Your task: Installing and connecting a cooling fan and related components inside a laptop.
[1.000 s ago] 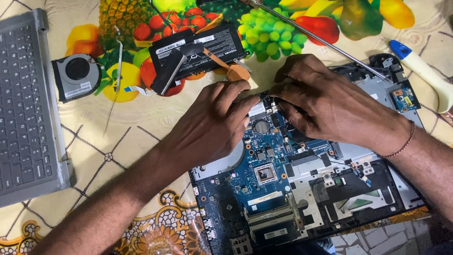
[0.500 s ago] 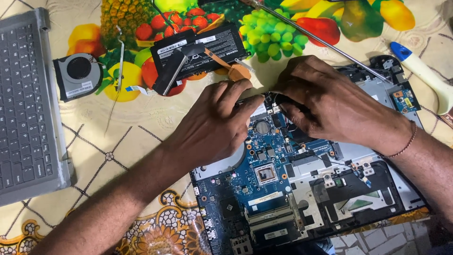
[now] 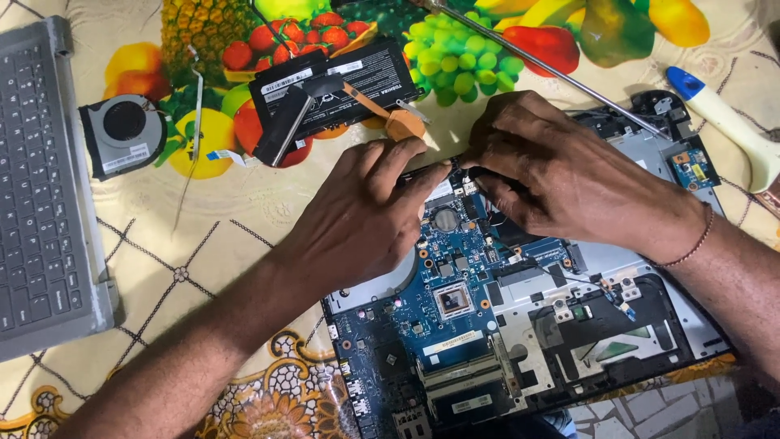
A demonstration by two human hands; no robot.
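Both hands (image 3: 366,219) (image 3: 569,175) barely shifted — fingertips closer over the motherboard (image 3: 455,301).

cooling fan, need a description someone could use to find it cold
Start at the grey keyboard panel along the left edge of the fruit-print cloth. Just right of its upper half lies the cooling fan: a small dark housing with a round black rotor. Unlike the flat rectangular black battery further right, it shows a circular opening.

My left hand (image 3: 366,219) and right hand (image 3: 561,179) cover the motherboard (image 3: 455,317) edge at twelve o'clock, so I can't see what my fingertips pinch. The keyboard panel (image 3: 41,187) runs off frame at nine o'clock.
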